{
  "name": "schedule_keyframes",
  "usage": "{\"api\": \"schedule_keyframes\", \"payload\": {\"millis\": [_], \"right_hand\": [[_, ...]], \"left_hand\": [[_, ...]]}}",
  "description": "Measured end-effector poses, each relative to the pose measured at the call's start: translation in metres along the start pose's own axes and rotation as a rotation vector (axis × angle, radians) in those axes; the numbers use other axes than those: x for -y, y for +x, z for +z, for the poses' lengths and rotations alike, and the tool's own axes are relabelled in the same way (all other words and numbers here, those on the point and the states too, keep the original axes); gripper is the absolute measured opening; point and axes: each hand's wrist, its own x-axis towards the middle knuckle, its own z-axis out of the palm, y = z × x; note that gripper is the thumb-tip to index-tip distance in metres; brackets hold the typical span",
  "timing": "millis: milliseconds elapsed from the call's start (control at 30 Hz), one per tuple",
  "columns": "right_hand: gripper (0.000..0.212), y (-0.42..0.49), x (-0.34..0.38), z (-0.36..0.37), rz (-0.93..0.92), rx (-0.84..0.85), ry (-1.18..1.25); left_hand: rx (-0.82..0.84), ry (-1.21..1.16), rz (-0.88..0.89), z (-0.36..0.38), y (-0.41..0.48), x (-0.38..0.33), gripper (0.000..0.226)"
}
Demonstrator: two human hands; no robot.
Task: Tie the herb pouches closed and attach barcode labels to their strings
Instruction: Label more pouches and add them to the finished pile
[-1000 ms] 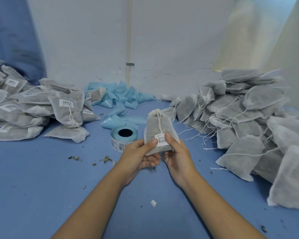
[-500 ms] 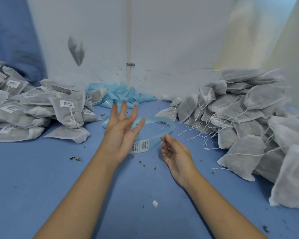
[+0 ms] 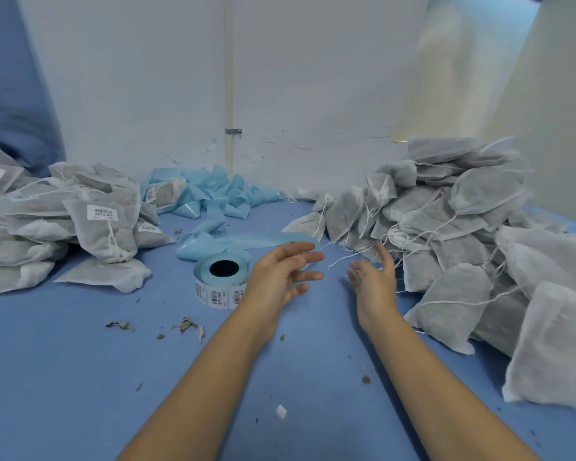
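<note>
Here, right grip (image 3: 374,283) empty, pouches (image 3: 446,234) beside

Both your hands are empty over the blue surface (image 3: 64,377): left hand (image 3: 280,277) with fingers (image 3: 308,257) spread beside the pale blue roll of barcode labels (image 3: 222,281), right hand (image 3: 374,284) open near the heap of unlabelled grey mesh pouches (image 3: 463,234). Labelled grey pouches (image 3: 80,224) are piled far left.

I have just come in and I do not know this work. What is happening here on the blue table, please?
A person is labelling herb pouches. Both hands are empty and open now: the left hand hovers beside the roll of barcode labels, and the right hand reaches toward the pile of unlabelled pouches on the right. Pouches with labels lie in the labelled pile on the left. Used blue backing strip lies behind the roll.
</note>
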Motion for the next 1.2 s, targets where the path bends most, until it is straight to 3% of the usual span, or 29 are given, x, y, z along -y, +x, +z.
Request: {"api": "schedule_keyframes", "payload": {"millis": [100, 233, 467, 633, 767, 900, 1200], "right_hand": [[0.058, 0.021, 0.006, -0.006, -0.008, 0.007, 0.138], [0.054, 0.043, 0.009, -0.013, -0.037, 0.002, 0.139], [0.031, 0.058, 0.017, -0.018, 0.05, -0.196, 0.397], [0.017, 0.033, 0.015, -0.008, 0.071, -0.125, 0.409], [0.016, -0.001, 0.012, 0.009, 0.101, -0.024, 0.345], [0.027, -0.033, 0.004, 0.028, 0.116, -0.024, 0.201], [0.029, -0.074, -0.014, 0.027, -0.161, 0.226, -0.365]], "left_hand": [[0.004, 0.017, -0.014, 0.01, 0.007, 0.002, 0.025], [-0.016, 0.022, -0.033, 0.015, 0.015, 0.006, 0.025], [-0.073, 0.02, -0.069, 0.012, 0.018, 0.019, 0.027], [-0.128, 0.026, -0.08, 0.008, 0.016, 0.023, 0.026], [-0.143, 0.036, -0.067, 0.006, 0.011, 0.025, 0.022], [-0.172, 0.113, -0.032, 0.0, 0.003, 0.028, 0.016], [-0.242, 0.456, 0.083, -0.017, -0.009, 0.042, 0.026]]}}
